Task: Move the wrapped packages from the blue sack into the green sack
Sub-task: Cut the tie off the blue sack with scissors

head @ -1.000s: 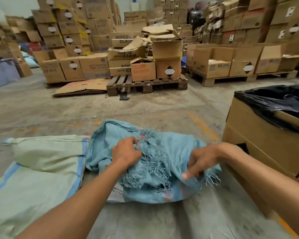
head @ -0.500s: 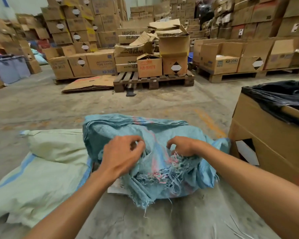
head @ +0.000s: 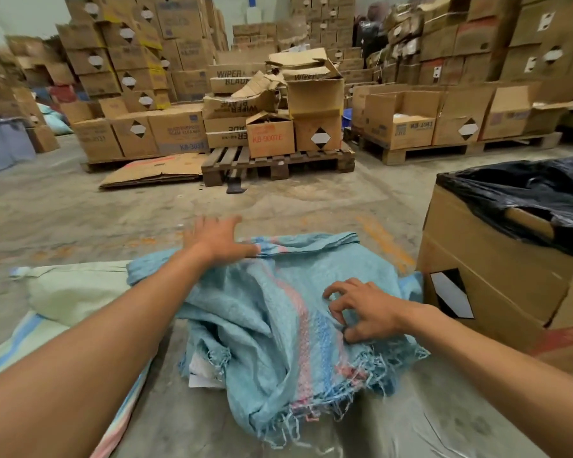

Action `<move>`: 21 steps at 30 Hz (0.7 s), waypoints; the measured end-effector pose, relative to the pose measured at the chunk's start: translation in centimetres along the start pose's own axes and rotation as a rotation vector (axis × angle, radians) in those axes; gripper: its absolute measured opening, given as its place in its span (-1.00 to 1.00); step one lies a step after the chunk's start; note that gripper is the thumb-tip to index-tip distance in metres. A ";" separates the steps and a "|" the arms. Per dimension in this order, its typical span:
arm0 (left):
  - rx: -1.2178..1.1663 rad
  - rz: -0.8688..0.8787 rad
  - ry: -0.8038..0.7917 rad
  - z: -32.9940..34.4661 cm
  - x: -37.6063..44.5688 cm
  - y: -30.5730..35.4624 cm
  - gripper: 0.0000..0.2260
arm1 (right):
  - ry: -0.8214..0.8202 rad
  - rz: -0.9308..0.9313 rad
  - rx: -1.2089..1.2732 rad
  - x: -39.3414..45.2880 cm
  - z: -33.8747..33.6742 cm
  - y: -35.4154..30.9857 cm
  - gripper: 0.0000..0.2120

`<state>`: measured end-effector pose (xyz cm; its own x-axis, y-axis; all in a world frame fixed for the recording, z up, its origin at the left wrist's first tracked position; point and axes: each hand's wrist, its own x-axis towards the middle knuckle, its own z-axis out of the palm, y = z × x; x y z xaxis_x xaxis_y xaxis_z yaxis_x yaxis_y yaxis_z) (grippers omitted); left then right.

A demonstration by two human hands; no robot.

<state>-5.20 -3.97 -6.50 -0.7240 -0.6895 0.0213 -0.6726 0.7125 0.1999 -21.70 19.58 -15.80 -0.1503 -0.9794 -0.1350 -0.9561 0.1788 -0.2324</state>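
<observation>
Warehouse floor of stained grey concrete [head: 119, 213], pallets of brown cardboard cartons stacked along the far side. Head view only. Crumpled blue woven plastic sack [head: 278, 312] lies on the floor at centre, frayed open edge toward the viewer; its left side touches and partly overlaps the pale green woven sack [head: 67, 292], which lies flat to the left. Left hand [head: 217, 239] reaches over the far edge of the blue sack, fingers straight and spread, pressing the cloth; likely steadying or feeling the closed end. Right hand [head: 366, 314] sits near the frayed mouth, fingers curled and pinching a fold of the weave, probably to work the opening wider. White wrapped package [head: 201, 371] shows only as a corner under the mouth at left; how many remain inside cannot be told. Green sack's contents hidden. Large brown cardboard box lined with black plastic [head: 497, 259] stands at right, just beside the blue sack.
</observation>
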 end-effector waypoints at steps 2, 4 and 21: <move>-0.137 -0.133 -0.317 2.3 -0.4 -1.0 -0.27 | -0.106 0.028 0.134 -0.2 -0.4 0.0 -0.79; -0.306 0.019 -0.196 4.1 -1.9 -0.9 -0.54 | -0.099 0.072 0.345 0.0 -0.8 -0.3 -0.82; -0.176 -0.015 -0.302 6.3 -4.1 1.8 -0.14 | 0.248 0.756 1.249 0.6 -1.5 0.6 -0.64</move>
<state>-4.37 0.98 -12.45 -0.7447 -0.6111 -0.2684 -0.6657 0.6510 0.3648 -22.77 19.00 -14.61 -0.6634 -0.5869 -0.4641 0.1776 0.4790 -0.8596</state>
